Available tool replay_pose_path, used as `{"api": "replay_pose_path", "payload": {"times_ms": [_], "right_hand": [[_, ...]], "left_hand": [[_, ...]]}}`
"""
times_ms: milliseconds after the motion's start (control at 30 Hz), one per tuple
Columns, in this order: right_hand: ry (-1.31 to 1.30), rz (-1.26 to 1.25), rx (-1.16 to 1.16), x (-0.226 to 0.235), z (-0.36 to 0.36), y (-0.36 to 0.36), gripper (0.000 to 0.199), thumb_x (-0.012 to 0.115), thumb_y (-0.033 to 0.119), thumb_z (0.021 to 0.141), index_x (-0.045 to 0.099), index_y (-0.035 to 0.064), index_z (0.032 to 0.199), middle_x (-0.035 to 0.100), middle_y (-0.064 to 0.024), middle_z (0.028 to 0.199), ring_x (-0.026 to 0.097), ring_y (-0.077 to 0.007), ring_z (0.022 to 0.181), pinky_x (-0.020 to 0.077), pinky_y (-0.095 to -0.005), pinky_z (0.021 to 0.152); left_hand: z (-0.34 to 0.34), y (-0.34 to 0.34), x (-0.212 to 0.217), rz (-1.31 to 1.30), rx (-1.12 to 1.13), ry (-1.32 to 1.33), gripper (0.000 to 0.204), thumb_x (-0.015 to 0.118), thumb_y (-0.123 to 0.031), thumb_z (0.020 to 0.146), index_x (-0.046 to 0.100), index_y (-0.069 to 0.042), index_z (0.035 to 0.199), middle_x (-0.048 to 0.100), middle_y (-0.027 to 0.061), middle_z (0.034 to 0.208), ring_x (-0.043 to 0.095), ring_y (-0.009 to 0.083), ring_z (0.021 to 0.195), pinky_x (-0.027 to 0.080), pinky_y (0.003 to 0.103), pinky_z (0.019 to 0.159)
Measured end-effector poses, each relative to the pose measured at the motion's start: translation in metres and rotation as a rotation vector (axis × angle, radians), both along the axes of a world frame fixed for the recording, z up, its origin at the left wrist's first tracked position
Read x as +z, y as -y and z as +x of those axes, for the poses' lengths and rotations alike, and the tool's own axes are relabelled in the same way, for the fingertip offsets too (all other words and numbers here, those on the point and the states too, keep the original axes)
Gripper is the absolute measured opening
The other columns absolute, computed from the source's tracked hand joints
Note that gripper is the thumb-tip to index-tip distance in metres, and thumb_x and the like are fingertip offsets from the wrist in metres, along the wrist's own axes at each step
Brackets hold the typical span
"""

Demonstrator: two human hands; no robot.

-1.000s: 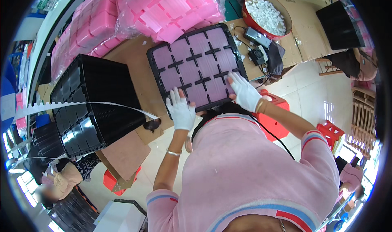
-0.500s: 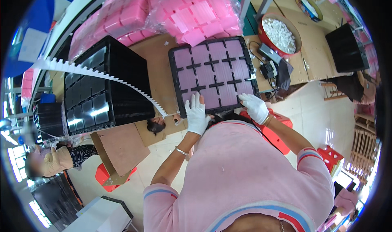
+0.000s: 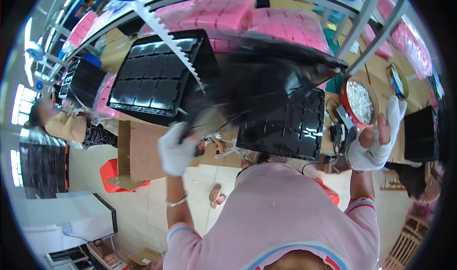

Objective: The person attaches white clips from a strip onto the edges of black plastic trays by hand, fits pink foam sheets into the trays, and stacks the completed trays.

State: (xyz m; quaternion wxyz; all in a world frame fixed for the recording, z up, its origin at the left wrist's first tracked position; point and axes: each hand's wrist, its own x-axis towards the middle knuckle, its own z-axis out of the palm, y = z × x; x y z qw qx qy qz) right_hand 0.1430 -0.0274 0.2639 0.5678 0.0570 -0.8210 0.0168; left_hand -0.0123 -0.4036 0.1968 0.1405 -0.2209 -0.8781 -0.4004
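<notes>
My left hand point(image 3: 178, 151), in a white glove, is shut on the near corner of a black moulded tray point(image 3: 271, 72). That tray is blurred and tilted up above the bench. Below it another black compartment tray point(image 3: 285, 125) lies flat on the bench, glossy, with nothing pink showing in it. My right hand point(image 3: 376, 139), gloved with bare fingertips, is raised to the right of that tray. Its fingers are apart and it holds nothing.
A stack of black trays point(image 3: 152, 79) stands on the left. Pink bagged packs point(image 3: 228, 13) fill the back. A red bowl of white parts point(image 3: 359, 101) and a black device point(image 3: 340, 127) sit at the right. A person point(image 3: 66, 125) sits at far left by a red stool point(image 3: 114, 172).
Both hands rested on a tray of pink pieces before. Now my left hand has swung a black tray up, my right hand has lifted off, and no pink shows on the bench tray.
</notes>
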Motion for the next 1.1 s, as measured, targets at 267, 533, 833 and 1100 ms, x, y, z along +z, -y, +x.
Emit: {"api": "replay_pose_path", "payload": {"times_ms": [267,533,833,1100], "right_hand": [[0.455,-0.254,0.237,-0.047,-0.101,0.018,0.025,0.060,-0.002,0.085,0.070,0.0077,0.107,0.063,-0.0087,0.126,0.058,-0.0318,0.117,0.0374,-0.0444,0.110],[0.484,-0.583,0.603,-0.108,-0.278,0.077,0.031,0.056,0.001,0.086,0.066,0.0042,0.116,0.061,-0.0143,0.130,0.059,-0.0337,0.117,0.0477,-0.0379,0.100],[0.640,-0.252,0.610,-0.128,-0.380,0.165,0.042,0.057,0.021,0.095,0.056,-0.0008,0.131,0.050,-0.0194,0.139,0.045,-0.0371,0.132,0.0383,-0.0418,0.108],[0.481,-0.242,0.535,-0.139,-0.383,0.160,0.038,0.057,0.023,0.093,0.058,-0.0005,0.123,0.053,-0.0161,0.133,0.047,-0.0356,0.126,0.0392,-0.0436,0.107]], "left_hand": [[0.024,0.221,-0.051,0.949,0.560,0.117,0.037,0.065,-0.012,0.093,0.057,0.006,0.125,0.067,0.0093,0.112,0.065,0.0225,0.098,0.051,0.035,0.090],[-0.109,0.160,-0.060,1.028,0.744,0.327,0.044,0.071,-0.026,0.090,0.064,0.012,0.110,0.070,0.0146,0.099,0.065,0.0219,0.085,0.053,0.032,0.076],[-0.119,0.052,-0.065,0.625,0.732,0.039,0.074,0.072,-0.016,0.089,0.030,0.010,0.144,0.049,0.0252,0.136,0.054,0.0334,0.118,0.040,0.038,0.104],[-0.138,0.040,-0.054,0.487,0.873,0.172,0.101,0.067,-0.030,0.091,-0.003,0.011,0.151,0.023,0.0298,0.155,0.040,0.0356,0.137,0.031,0.035,0.113]]}}
